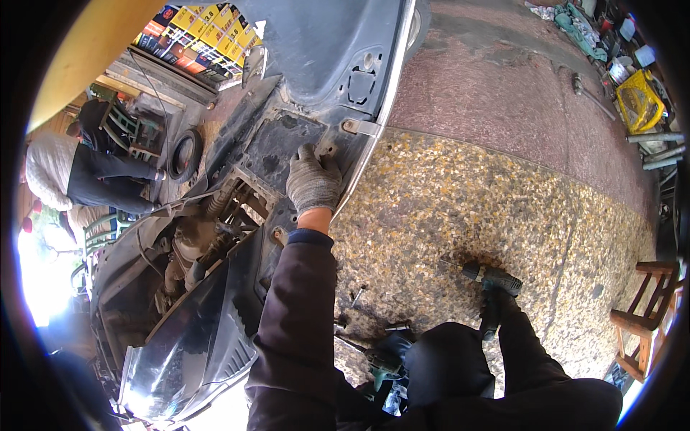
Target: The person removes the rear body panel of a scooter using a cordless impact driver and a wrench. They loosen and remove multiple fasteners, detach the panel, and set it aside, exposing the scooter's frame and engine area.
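My left hand [314, 179], in a grey knit glove, reaches forward onto a dark, dusty panel [284, 144] of a vehicle. Its fingers are bent and pressed together against the panel near a metal bracket [359, 127]. Whatever they may pinch is hidden. Low on the right, my right hand [494, 305] is dark and hard to make out. It appears closed round the handle of a cordless drill [501, 280], whose bit points left over the speckled floor. Below the panel, an opening exposes dirty mechanical parts [190, 241] beside a glossy dark body piece [183, 345].
Loose tools [392, 327] lie on the floor near my knee [449, 359]. A wooden stool [643, 316] stands at right, with a yellow crate [638, 100] behind it. At left are a person [93, 172], a tyre [185, 154] and stacked yellow boxes [215, 29].
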`<state>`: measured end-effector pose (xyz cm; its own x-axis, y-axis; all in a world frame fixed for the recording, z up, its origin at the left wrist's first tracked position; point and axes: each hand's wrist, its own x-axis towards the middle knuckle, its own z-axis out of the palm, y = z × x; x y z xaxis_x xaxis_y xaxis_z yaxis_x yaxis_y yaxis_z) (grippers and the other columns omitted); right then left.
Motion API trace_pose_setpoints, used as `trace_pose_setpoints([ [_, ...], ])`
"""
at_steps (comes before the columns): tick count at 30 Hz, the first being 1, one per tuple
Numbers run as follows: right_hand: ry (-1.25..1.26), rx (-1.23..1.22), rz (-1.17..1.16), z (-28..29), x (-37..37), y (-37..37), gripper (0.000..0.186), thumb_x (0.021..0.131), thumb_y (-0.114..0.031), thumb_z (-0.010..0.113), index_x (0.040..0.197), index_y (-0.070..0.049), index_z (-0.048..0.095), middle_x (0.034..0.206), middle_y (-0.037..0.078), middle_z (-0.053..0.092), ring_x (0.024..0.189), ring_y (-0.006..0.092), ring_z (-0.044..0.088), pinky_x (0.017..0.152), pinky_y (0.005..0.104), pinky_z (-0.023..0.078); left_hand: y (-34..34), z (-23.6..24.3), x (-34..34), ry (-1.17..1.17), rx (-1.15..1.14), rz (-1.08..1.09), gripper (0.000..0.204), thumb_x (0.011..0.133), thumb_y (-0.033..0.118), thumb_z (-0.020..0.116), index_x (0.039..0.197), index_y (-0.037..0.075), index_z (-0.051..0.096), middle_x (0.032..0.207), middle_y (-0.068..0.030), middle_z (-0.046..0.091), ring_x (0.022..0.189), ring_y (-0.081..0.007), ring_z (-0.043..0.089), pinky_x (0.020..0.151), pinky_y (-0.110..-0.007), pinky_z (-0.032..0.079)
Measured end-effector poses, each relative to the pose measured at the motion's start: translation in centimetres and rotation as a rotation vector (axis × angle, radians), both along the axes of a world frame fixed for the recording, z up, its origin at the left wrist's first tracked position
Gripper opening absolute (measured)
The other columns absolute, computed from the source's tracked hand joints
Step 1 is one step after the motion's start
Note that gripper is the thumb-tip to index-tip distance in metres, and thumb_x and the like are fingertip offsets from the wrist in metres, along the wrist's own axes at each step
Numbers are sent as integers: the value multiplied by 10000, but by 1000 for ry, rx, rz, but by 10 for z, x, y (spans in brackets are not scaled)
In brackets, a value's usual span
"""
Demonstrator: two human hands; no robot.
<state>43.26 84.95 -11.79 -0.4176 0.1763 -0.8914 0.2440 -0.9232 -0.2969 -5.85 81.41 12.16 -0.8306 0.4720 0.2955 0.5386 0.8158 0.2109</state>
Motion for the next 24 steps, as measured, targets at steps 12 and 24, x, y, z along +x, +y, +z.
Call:
trace_pose_setpoints([
  [12,-145,111,113,42,-22,2,297,915,-395,527,870,-112,608,746,52,538,695,233,543,617,385,460,-3,-7,-3,119,96,-63,312,805,240,603,1065,68,585,965,-221,637,901,-418,611,791,-495,485],
  [24,46,136,11,18,1,0,301,902,-404,557,952,-114,622,857,82,583,807,231,568,722,405,472,-1,-6,-2,37,97,-83,320,797,276,647,1029,57,626,841,-215,675,824,-392,656,748,-452,508],
])
